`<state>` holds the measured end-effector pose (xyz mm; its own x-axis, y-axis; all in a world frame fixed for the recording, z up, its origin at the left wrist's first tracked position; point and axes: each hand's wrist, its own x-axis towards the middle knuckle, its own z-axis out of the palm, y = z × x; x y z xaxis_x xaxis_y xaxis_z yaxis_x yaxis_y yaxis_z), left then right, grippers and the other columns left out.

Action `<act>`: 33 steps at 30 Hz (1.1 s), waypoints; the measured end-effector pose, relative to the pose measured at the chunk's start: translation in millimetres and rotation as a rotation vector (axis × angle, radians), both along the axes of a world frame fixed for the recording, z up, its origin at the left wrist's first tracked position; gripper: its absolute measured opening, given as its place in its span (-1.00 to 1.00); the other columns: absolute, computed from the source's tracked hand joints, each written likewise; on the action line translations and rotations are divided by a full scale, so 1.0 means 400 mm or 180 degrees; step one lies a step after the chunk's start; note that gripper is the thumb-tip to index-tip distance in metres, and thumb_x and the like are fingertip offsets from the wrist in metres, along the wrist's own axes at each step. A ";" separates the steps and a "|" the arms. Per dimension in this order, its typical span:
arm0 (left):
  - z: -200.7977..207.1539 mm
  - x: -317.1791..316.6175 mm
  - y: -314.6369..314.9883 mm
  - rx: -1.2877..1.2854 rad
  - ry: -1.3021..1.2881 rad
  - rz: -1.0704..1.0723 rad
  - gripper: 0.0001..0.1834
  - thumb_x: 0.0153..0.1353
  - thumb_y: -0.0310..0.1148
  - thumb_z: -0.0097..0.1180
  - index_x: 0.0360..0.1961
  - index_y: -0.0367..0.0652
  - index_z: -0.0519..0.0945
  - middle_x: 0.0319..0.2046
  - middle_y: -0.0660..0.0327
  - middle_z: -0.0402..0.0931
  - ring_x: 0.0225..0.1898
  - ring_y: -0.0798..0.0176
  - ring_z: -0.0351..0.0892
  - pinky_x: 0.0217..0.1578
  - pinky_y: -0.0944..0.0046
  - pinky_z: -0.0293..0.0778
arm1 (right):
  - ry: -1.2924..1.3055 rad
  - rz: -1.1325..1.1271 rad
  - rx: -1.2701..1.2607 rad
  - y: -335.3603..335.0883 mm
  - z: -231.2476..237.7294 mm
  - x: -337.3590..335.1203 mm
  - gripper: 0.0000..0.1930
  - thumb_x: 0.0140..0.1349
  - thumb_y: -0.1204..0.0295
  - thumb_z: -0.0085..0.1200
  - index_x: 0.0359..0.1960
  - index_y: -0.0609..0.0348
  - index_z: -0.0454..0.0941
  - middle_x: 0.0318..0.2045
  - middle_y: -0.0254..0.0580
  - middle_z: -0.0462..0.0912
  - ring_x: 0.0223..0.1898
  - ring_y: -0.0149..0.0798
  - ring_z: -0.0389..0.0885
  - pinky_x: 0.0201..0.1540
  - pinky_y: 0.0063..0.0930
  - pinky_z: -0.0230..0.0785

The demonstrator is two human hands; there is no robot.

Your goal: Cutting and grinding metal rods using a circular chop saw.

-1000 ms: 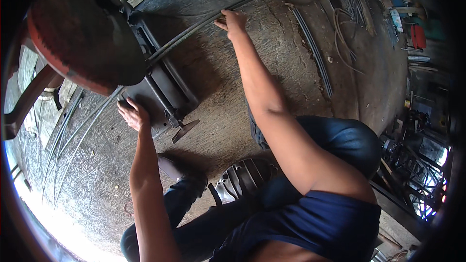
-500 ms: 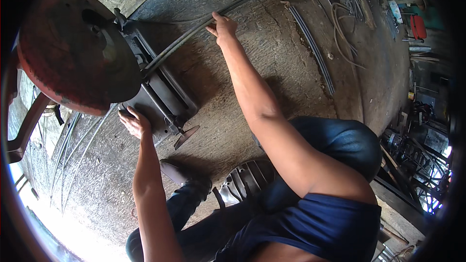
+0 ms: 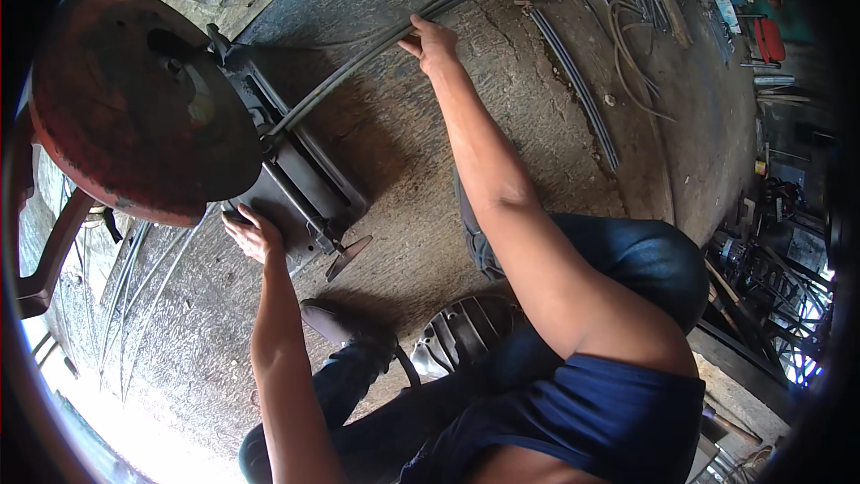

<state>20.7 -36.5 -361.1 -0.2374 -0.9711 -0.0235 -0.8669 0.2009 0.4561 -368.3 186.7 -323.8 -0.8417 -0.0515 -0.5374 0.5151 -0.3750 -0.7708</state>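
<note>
Metal rods (image 3: 345, 73), upper centre, run into cut-off saw (image 3: 134, 108), upper left. Right hand (image 3: 435, 45): grip loosely closed round rods. Left hand (image 3: 258, 235) at saw base (image 3: 285, 204); closure can't tell. Likely positioning step; next calls for steady alignment.

Bare, rough grey-brown concrete floor (image 3: 430, 202) leaves passage between the flat black metal saw base (image 3: 271, 200) and the straight grey rods lying farther right (image 3: 578, 94). Long, thin grey metal rods (image 3: 345, 73) bar the base's right edge; a big round red-and-black metal guard (image 3: 125, 108) blocks its left.
</note>
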 end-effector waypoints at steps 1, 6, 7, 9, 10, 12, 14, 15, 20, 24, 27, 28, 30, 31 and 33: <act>-0.001 0.005 -0.001 -0.0030 -0.0018 -0.0026 -0.26 0.34 0.14 -0.28 0.30 -0.27 0.17 0.23 -0.10 0.22 0.21 -0.17 0.29 0.16 0.00 0.29 | -0.0002 -0.0001 -0.0005 0.000 0.002 0.003 -0.82 0.23 0.45 0.14 -0.27 0.34 0.48 -0.33 -0.03 0.60 -0.34 -0.13 0.66 -0.32 -0.32 0.70; -0.005 0.000 0.001 -0.0073 -0.0063 -0.0051 -0.26 0.35 0.12 -0.27 0.31 -0.28 0.17 0.25 -0.09 0.21 0.23 -0.16 0.27 0.19 0.01 0.26 | -0.0004 0.0045 -0.0214 0.006 0.001 0.009 -0.82 0.24 0.43 0.13 -0.25 0.32 0.49 -0.31 -0.06 0.60 -0.31 -0.12 0.65 -0.22 -0.26 0.69; -0.008 0.004 -0.003 -0.0086 -0.0038 -0.0065 -0.27 0.35 0.12 -0.26 0.31 -0.28 0.16 0.25 -0.09 0.20 0.24 -0.15 0.26 0.20 0.02 0.25 | -0.0015 0.0032 -0.0222 0.002 0.002 0.012 -0.82 0.24 0.43 0.13 -0.25 0.32 0.49 -0.31 -0.06 0.60 -0.31 -0.12 0.65 -0.22 -0.26 0.69; -0.017 0.009 -0.008 -0.0107 -0.0027 -0.0091 -0.27 0.35 0.11 -0.25 0.31 -0.27 0.16 0.26 -0.09 0.20 0.24 -0.14 0.25 0.20 0.02 0.24 | 0.0020 -0.0002 -0.0289 -0.006 0.004 0.016 -0.80 0.25 0.43 0.12 -0.27 0.35 0.47 -0.35 -0.10 0.57 -0.40 -0.16 0.65 -0.31 -0.30 0.70; -0.019 0.009 -0.008 -0.0146 -0.0020 -0.0095 -0.28 0.35 0.10 -0.25 0.31 -0.27 0.16 0.25 -0.10 0.20 0.25 -0.14 0.25 0.21 0.02 0.24 | 0.0008 -0.0013 -0.0293 -0.008 0.004 0.018 -0.80 0.25 0.43 0.12 -0.27 0.35 0.47 -0.35 -0.10 0.57 -0.40 -0.16 0.65 -0.31 -0.30 0.70; -0.023 0.014 -0.011 -0.0189 -0.0025 -0.0105 -0.28 0.35 0.10 -0.25 0.31 -0.26 0.16 0.25 -0.10 0.21 0.25 -0.14 0.25 0.21 0.02 0.24 | 0.0065 0.0017 -0.0239 -0.011 0.004 0.023 -0.79 0.26 0.41 0.11 -0.24 0.35 0.46 -0.32 -0.06 0.57 -0.38 -0.15 0.65 -0.31 -0.28 0.70; -0.018 0.005 -0.006 -0.0099 -0.0052 -0.0080 -0.28 0.35 0.10 -0.25 0.31 -0.26 0.15 0.24 -0.10 0.22 0.24 -0.14 0.26 0.20 0.02 0.24 | 0.0065 0.0036 -0.0254 -0.004 -0.002 0.015 -0.78 0.27 0.41 0.10 -0.23 0.36 0.45 -0.32 -0.04 0.56 -0.37 -0.14 0.65 -0.30 -0.27 0.70; -0.020 0.003 -0.006 -0.0096 -0.0048 -0.0085 -0.28 0.35 0.10 -0.25 0.31 -0.26 0.15 0.24 -0.10 0.22 0.24 -0.14 0.26 0.20 0.02 0.24 | 0.0064 0.0065 -0.0270 -0.001 -0.004 0.012 -0.77 0.28 0.40 0.09 -0.21 0.36 0.44 -0.31 -0.03 0.56 -0.36 -0.13 0.65 -0.29 -0.26 0.70; -0.011 0.007 -0.008 0.0017 -0.0113 -0.0011 -0.20 0.32 0.20 -0.31 0.32 -0.27 0.15 0.26 -0.09 0.20 0.25 -0.13 0.25 0.22 0.00 0.22 | -0.0009 0.0061 -0.0329 -0.013 0.003 0.024 -0.75 0.30 0.38 0.06 -0.17 0.38 0.42 -0.30 0.01 0.56 -0.34 -0.10 0.65 -0.28 -0.24 0.70; -0.004 -0.005 0.000 -0.0018 -0.0059 -0.0041 -0.28 0.35 0.10 -0.25 0.31 -0.26 0.15 0.24 -0.10 0.22 0.25 -0.14 0.25 0.20 0.01 0.24 | 0.0017 0.0064 -0.0294 -0.008 0.004 0.018 -0.73 0.31 0.38 0.05 -0.16 0.41 0.42 -0.28 0.05 0.57 -0.32 -0.08 0.65 -0.27 -0.21 0.70; -0.010 0.005 -0.008 -0.0052 -0.0029 -0.0067 -0.27 0.35 0.10 -0.24 0.31 -0.28 0.15 0.24 -0.11 0.21 0.26 -0.13 0.23 0.22 0.02 0.22 | -0.0006 0.0108 -0.0318 -0.016 0.011 0.029 -0.72 0.31 0.38 0.05 -0.16 0.42 0.41 -0.28 0.06 0.57 -0.31 -0.07 0.65 -0.26 -0.22 0.70; -0.013 0.006 -0.009 -0.0041 -0.0023 -0.0080 -0.27 0.35 0.10 -0.24 0.31 -0.29 0.15 0.25 -0.11 0.20 0.27 -0.13 0.22 0.23 0.03 0.21 | -0.0003 0.0109 -0.0316 -0.016 0.012 0.029 -0.72 0.31 0.38 0.05 -0.16 0.42 0.41 -0.28 0.06 0.57 -0.31 -0.07 0.65 -0.26 -0.22 0.70; -0.019 0.009 -0.010 -0.0028 -0.0017 -0.0089 -0.27 0.35 0.09 -0.24 0.31 -0.30 0.15 0.25 -0.12 0.19 0.27 -0.13 0.21 0.24 0.03 0.20 | -0.0035 0.0094 -0.0312 -0.018 0.014 0.029 -0.72 0.31 0.38 0.05 -0.17 0.43 0.42 -0.29 0.06 0.58 -0.31 -0.08 0.65 -0.26 -0.23 0.71; -0.018 0.009 -0.010 -0.0048 -0.0008 -0.0103 -0.27 0.35 0.09 -0.24 0.31 -0.30 0.15 0.25 -0.12 0.19 0.28 -0.13 0.20 0.24 0.03 0.19 | -0.0035 0.0094 -0.0316 -0.018 0.015 0.028 -0.72 0.31 0.38 0.05 -0.17 0.43 0.42 -0.29 0.06 0.58 -0.31 -0.08 0.65 -0.26 -0.23 0.71; -0.016 0.009 -0.012 -0.0074 -0.0002 -0.0115 -0.27 0.35 0.09 -0.24 0.31 -0.30 0.15 0.26 -0.12 0.19 0.28 -0.13 0.19 0.24 0.04 0.19 | -0.0028 0.0086 -0.0327 -0.019 0.018 0.029 -0.73 0.31 0.38 0.05 -0.18 0.42 0.42 -0.30 0.06 0.58 -0.32 -0.08 0.65 -0.27 -0.24 0.71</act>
<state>24.4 -41.4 -367.6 -0.2723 -0.9622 -0.0013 -0.8592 0.2425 0.4506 -356.7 179.2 -316.5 -0.8346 -0.1294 -0.5355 0.5327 -0.4375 -0.7245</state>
